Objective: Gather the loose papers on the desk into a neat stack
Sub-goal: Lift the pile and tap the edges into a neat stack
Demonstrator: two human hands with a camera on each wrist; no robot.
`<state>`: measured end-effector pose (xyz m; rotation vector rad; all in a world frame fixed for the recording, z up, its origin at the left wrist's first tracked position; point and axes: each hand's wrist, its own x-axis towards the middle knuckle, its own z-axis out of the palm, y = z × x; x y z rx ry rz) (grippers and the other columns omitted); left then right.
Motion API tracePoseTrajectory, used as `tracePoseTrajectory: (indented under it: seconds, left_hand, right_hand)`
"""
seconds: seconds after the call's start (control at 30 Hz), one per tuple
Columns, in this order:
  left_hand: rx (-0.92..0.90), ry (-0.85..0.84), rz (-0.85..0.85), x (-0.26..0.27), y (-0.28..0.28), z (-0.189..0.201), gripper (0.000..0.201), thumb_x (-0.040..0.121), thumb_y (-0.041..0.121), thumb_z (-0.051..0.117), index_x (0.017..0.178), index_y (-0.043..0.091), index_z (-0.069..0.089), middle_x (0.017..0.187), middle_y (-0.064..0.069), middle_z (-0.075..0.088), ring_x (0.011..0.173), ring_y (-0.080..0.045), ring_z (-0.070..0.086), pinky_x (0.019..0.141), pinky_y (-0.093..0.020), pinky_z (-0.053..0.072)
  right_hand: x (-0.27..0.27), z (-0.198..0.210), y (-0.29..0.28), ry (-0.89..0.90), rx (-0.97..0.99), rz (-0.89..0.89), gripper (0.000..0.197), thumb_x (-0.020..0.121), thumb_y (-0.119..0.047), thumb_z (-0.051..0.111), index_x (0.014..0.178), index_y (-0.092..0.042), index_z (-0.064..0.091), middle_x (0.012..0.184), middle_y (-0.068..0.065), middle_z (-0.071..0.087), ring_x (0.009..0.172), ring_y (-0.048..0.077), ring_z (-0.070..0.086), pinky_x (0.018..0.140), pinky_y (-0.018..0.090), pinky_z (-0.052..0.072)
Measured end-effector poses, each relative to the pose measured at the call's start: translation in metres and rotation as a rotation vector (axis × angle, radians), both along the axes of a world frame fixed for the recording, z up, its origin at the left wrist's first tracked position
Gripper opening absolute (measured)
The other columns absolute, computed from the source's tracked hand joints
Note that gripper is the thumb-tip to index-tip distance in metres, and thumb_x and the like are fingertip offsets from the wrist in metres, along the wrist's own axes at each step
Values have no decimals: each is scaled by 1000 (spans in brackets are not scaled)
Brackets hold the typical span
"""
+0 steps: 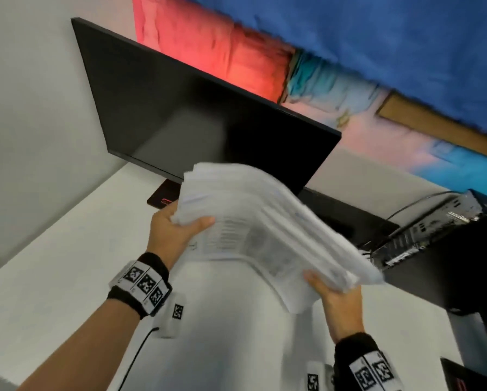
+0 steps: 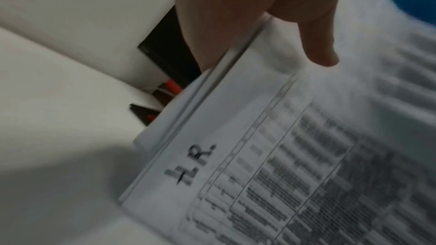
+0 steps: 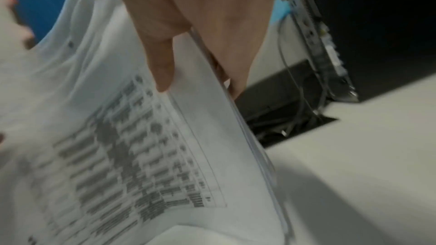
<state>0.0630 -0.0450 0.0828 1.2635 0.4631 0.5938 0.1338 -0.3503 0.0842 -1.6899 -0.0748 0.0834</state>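
A thick bundle of white printed papers (image 1: pixel 259 221) is held up in the air over the white desk (image 1: pixel 53 277), bowed in the middle and blurred. My left hand (image 1: pixel 177 227) grips its left edge, thumb on the near face and fingers behind. My right hand (image 1: pixel 332 294) grips the right edge the same way. In the left wrist view the papers (image 2: pixel 259 156) show a printed table and handwritten marks under my thumb (image 2: pixel 316 44). In the right wrist view the papers (image 3: pixel 118 146) hang from my right thumb (image 3: pixel 162 66), with fingers behind the sheets.
A black monitor (image 1: pixel 197 114) stands at the back of the desk on a dark base (image 1: pixel 163 197). A black computer case (image 1: pixel 448 249) with cables stands at the right, beside a cable slot (image 3: pixel 295 128) in the desk. A dark object (image 1: pixel 468 373) sits at the lower right.
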Motion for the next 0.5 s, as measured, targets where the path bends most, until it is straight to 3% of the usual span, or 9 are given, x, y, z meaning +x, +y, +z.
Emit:
tracePoseTrajectory:
  seconds: [0.07, 0.17, 0.23, 0.37, 0.43, 0.5]
  left_hand:
    - [17, 124, -19, -2, 4, -18, 37, 68, 9, 90, 99, 22, 75, 91, 7, 81, 85, -9, 77, 71, -24, 61]
    - [-40, 271, -28, 3, 3, -32, 32, 69, 14, 90, 97, 16, 74, 89, -2, 80, 88, -20, 77, 68, -29, 60]
    - [-30, 270, 4, 7, 1, -32, 23, 74, 14, 87, 94, 16, 74, 88, 0, 79, 88, -22, 77, 64, -25, 59]
    - [-13, 166, 25, 12, 3, -24, 20, 77, 12, 85, 94, 17, 76, 81, 9, 81, 83, -11, 78, 61, -16, 58]
    - [-9, 164, 7, 12, 4, -20, 23, 75, 15, 86, 95, 20, 75, 83, 10, 81, 80, -7, 77, 62, -18, 58]
    - [32, 175, 24, 12, 6, -15, 23, 76, 24, 85, 94, 17, 71, 81, 5, 78, 72, -2, 74, 61, -17, 56]
  right_hand:
    - [3, -22, -2, 75, -45, 30, 45, 74, 11, 79, 114, -8, 70, 103, 6, 79, 104, 28, 72, 83, 26, 59]
    - [6, -30, 5, 175, -42, -2, 35, 76, 12, 78, 100, -12, 72, 90, 2, 80, 93, 22, 72, 92, 36, 54]
    - [9, -26, 10, 155, -29, 3, 34, 77, 4, 80, 109, -8, 74, 100, 7, 80, 99, 24, 74, 95, 37, 55]
    - [17, -18, 8, 75, -15, 25, 36, 79, 3, 79, 113, -10, 75, 104, 3, 80, 100, 19, 75, 84, 27, 60]
    - [19, -17, 6, 63, -37, 32, 43, 78, 4, 80, 117, -13, 71, 106, 4, 80, 103, 21, 74, 86, 31, 60]
    - [21, -17, 3, 18, -58, 34, 62, 77, 4, 81, 133, -14, 61, 118, 4, 74, 112, 19, 70, 93, 31, 57]
